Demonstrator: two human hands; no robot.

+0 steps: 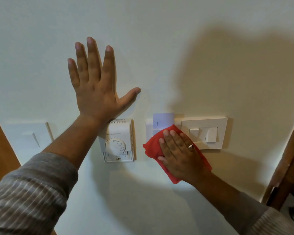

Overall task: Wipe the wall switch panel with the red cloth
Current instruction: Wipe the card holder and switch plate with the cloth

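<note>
A white wall switch panel (204,133) with rocker switches is mounted on the cream wall at right of centre. My right hand (178,153) presses the red cloth (153,145) flat against the wall, over the left edge of that panel and the lower part of a white key-card holder (149,131) with a card (163,120) in it. A ring shows on one finger. My left hand (95,85) is spread flat on the wall above a thermostat, fingers apart, holding nothing.
A white dial thermostat (119,141) sits between my two arms. Another white wall plate (31,134) is at the far left. Brown wooden frames border the wall at the left edge (0,146) and right edge (288,160).
</note>
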